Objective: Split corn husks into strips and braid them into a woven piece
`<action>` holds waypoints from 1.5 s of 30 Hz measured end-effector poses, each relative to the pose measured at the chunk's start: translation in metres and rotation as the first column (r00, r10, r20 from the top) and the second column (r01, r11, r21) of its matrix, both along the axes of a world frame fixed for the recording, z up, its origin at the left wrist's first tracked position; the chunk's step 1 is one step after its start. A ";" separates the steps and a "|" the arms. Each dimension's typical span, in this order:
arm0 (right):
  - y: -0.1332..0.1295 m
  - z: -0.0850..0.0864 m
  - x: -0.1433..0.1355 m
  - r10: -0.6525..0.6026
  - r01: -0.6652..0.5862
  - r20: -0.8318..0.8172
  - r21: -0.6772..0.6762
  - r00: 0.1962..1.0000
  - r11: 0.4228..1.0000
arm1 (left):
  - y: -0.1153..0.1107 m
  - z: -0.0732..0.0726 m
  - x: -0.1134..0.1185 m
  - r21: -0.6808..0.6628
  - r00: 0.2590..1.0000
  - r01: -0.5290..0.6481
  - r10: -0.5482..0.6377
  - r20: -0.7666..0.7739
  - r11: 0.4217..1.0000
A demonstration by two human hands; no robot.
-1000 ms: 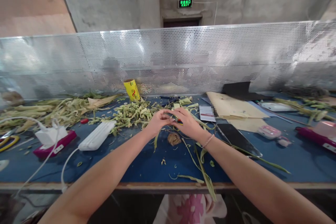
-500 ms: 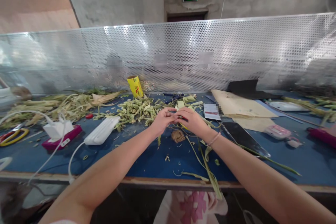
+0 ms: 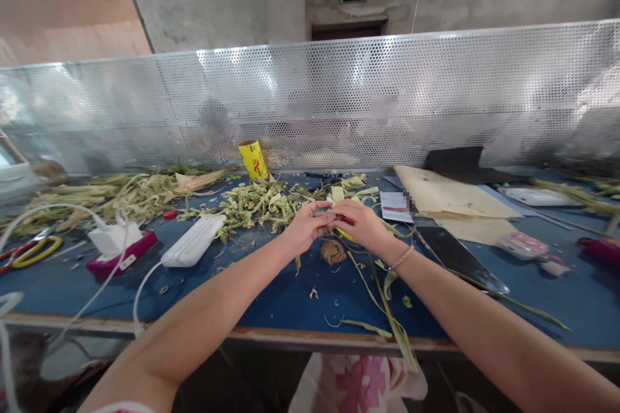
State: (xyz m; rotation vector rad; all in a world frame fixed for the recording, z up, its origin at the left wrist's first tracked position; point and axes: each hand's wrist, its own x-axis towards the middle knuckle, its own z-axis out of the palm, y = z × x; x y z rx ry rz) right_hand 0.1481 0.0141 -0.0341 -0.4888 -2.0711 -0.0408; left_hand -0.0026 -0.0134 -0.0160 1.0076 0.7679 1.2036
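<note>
My left hand [image 3: 310, 226] and my right hand [image 3: 358, 224] meet over the middle of the table. Red and yellow parts of a tool [image 3: 345, 233] show under my right fingers; the rest of it is hidden. My left fingertips are pinched together against the right ones, and whatever lies between them is too small to make out. Just below the hands sits a round brown coil [image 3: 333, 252], apparently of dried leaf. Long pale-green leaf strips [image 3: 387, 310] trail from beneath my right hand over the table's front edge. Behind my hands lies a heap of green husk pieces [image 3: 261, 202].
At the left are a white power bank [image 3: 194, 241], a magenta box [image 3: 121, 257] with a white charger, cables, scissors [image 3: 36, 251] and leaf strips [image 3: 121, 197]. A yellow tube [image 3: 254, 160] stands behind. At the right lie a phone [image 3: 460, 258] and brown paper [image 3: 450, 193].
The whole view has shifted slightly to the right. Both hands remain together over the coil, with the fingers moved only a little; more of the red part shows.
</note>
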 end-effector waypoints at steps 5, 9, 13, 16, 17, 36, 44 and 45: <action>0.000 0.002 -0.001 0.015 -0.015 -0.004 0.015 1.000 1.000 | 0.002 0.002 -0.001 -0.003 1.000 0.011 -0.011 -0.018 1.000; -0.001 0.006 -0.001 0.028 -0.028 -0.005 -0.003 1.000 1.000 | 0.002 0.004 0.000 0.000 1.000 0.012 -0.012 -0.021 1.000; -0.002 0.008 -0.001 0.038 -0.039 -0.037 -0.029 0.999 0.999 | 0.002 0.006 0.000 -0.002 1.000 0.005 -0.005 -0.019 1.000; -0.003 0.008 0.000 0.041 -0.042 -0.040 -0.045 0.998 0.998 | 0.002 0.005 -0.001 0.006 1.000 -0.002 0.002 -0.023 1.000; -0.003 0.008 0.000 0.037 -0.038 -0.029 -0.051 0.999 0.998 | 0.003 0.005 -0.001 0.006 1.000 -0.002 0.002 -0.027 1.000; -0.007 0.008 -0.003 -0.039 0.043 0.060 -0.056 0.997 0.998 | 0.003 0.002 -0.002 0.081 0.992 -0.092 0.098 -0.079 0.992; -0.006 0.005 -0.007 -0.017 0.012 -0.050 -0.089 0.999 0.996 | 0.001 0.007 -0.003 0.024 0.999 -0.029 0.030 -0.022 0.999; -0.005 0.004 -0.007 -0.013 0.006 -0.067 -0.096 0.998 0.995 | 0.002 0.006 -0.004 0.012 1.000 -0.020 0.020 -0.005 1.000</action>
